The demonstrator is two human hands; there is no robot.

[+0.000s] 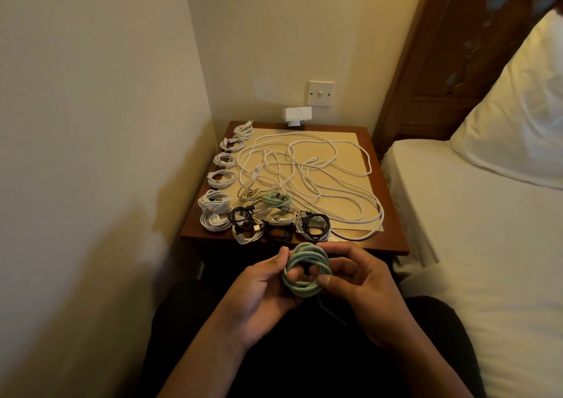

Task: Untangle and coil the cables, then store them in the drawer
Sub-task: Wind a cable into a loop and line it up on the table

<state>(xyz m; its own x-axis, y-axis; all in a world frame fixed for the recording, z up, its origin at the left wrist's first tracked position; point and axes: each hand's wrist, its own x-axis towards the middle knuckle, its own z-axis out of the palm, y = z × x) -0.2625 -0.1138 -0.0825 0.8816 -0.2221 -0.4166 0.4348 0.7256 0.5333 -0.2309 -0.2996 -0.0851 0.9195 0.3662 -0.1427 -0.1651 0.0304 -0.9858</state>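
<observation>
From the head view, the person held a coiled green cable in both hands, in front of the near edge of a wooden bedside table and above their dark-clothed lap. The left hand gripped the coil's left side, its fingers curled round the loops, with one fingertip showing through the middle. The right hand pinched the right side – thumb pressed on the lower loops, fingers bent over the top. A thin loose end hung down below the coil. On the table lay a pale mat, and spread across it a tangle of loose white cables. Along the table's left edge ran a row of coiled white cables. Near the front edge sat a cluster of coils close together: a second green coil, a black coil and another black coil resting on white loops. A small white box stood at the table's back edge, just under a light switch on the wall. To the right was a bed with a pillow.
</observation>
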